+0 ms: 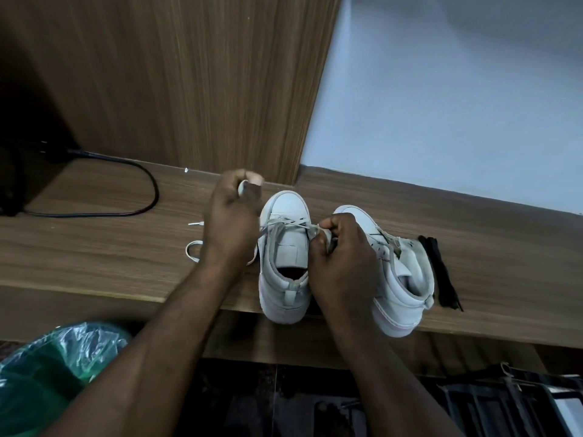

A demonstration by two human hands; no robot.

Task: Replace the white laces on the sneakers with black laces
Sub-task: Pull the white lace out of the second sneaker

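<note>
Two white high-top sneakers stand side by side on a wooden shelf, toes pointing away from me. The left sneaker [285,247] has a white lace [284,223] crossing its lowest eyelets. My left hand [232,222] pinches one end of that lace, raised beside the toe. My right hand [342,253] grips the other part of the lace at the sneaker's right side. The right sneaker [400,279] stands partly behind my right hand. A bundle of black laces [440,272] lies on the shelf right of it.
A loop of white lace [193,251] trails on the wooden shelf [94,247] left of my wrist, near a small white tip [196,223]. A black cable [138,184] curves at back left. A green plastic bag [53,364] sits below left, a dark rack [511,402] below right.
</note>
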